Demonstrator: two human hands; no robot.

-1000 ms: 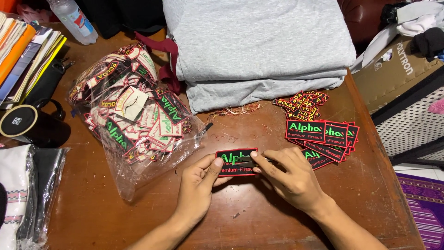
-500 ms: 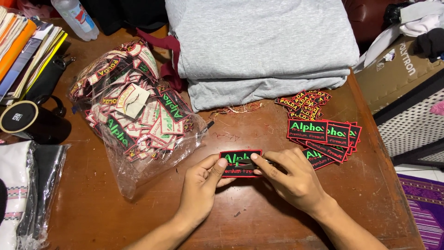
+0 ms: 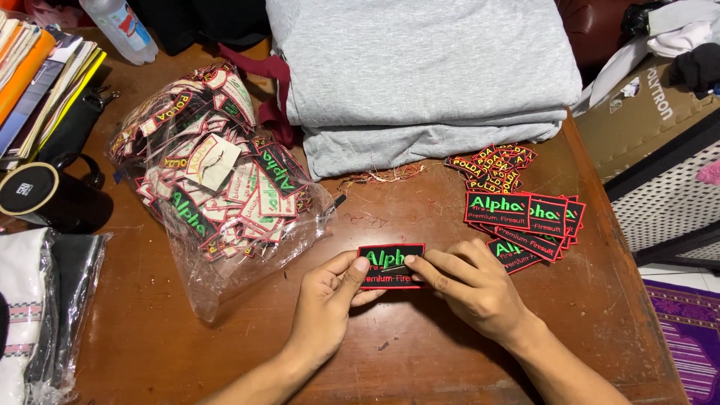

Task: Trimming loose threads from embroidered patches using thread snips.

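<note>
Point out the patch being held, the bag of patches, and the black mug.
patch (image 3: 390,256): head view, its black upper face
bag (image 3: 217,285): head view, clear plastic near its mouth
mug (image 3: 30,190): head view, its top

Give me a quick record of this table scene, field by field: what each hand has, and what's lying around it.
left hand: pinches the left end of a black patch with red border and green lettering
right hand: fingers on the patch's right end
patch position: low over the wooden table, in front of the person
right of hands: stack of matching patches
left of hands: clear bag full of patches
behind: folded grey cloth
far left: black mug, books
</note>
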